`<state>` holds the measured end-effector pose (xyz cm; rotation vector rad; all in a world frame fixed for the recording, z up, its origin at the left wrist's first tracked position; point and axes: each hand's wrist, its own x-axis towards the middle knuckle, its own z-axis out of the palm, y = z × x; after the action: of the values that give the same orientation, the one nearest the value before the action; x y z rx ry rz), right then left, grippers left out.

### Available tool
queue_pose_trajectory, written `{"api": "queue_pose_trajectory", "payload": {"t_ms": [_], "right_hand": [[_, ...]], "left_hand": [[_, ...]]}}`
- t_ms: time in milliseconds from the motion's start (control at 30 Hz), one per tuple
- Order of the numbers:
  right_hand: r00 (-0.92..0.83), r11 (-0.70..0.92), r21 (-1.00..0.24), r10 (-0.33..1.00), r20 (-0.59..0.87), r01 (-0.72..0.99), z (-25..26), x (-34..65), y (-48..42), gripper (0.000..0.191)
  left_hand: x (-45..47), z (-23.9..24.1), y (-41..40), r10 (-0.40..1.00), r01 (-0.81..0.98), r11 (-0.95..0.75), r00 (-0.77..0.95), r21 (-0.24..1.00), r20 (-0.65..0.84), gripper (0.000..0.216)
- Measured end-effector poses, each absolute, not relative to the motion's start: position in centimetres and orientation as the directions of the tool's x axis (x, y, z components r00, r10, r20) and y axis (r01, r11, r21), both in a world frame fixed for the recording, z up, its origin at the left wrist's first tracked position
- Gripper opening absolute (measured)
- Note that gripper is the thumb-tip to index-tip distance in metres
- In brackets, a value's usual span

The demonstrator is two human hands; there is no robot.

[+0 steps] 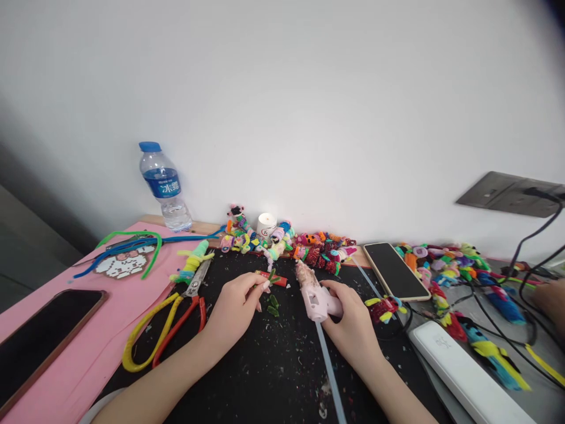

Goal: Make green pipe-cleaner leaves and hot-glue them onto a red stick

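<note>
Easiest way in's the speckled black mat (256, 377), bottom centre. Scissors (193, 288) hog the lower left, a long glue stick (329, 366) cuts through right of centre, fuzzy figures (315, 255) wall off mid-frame.

1. Two smartphones (48, 347) (396, 271): one by the desk's (204, 227) left edge, another near its back edge.
2. One glue gun (315, 300).
3. One pair of scissors (193, 287).
4. One water bottle (164, 184).
5. One green pipe cleaner (153, 256), back-left corner.
6. One long white case (468, 377).
7. Pipe-cleaner figures (318, 257): too tangled to count.
</note>
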<state>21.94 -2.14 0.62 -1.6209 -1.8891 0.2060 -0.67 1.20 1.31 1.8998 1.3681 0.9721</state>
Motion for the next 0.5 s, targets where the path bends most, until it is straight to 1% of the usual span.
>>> {"api": "queue_pose_trajectory", "payload": {"t_ms": [100,200,333,500], "right_hand": [[-0.017,0.263,-0.634,0.93,0.366,0.727,0.99,21.84,-2.39,0.032],[-0.027,0.266,-0.721,0.945,0.325,0.64,1.46,21.46,-2.65,0.023],[-0.077,0.253,-0.783,0.964,0.255,0.568,1.64,21.08,-2.73,0.02],[-0.128,0.267,-0.789,0.963,0.236,0.553,1.3,21.04,-2.71,0.012]], "left_hand": [[-0.64,1.28,1.22,0.952,0.536,-0.304,0.206,0.788,0.227,0.023],[-0.62,1.29,1.15,0.943,0.55,-0.329,0.223,0.768,0.245,0.023],[-0.64,1.23,0.96,0.927,0.555,-0.374,0.258,0.743,0.273,0.023],[-0.67,1.21,0.86,0.914,0.553,-0.404,0.284,0.729,0.29,0.023]]}}
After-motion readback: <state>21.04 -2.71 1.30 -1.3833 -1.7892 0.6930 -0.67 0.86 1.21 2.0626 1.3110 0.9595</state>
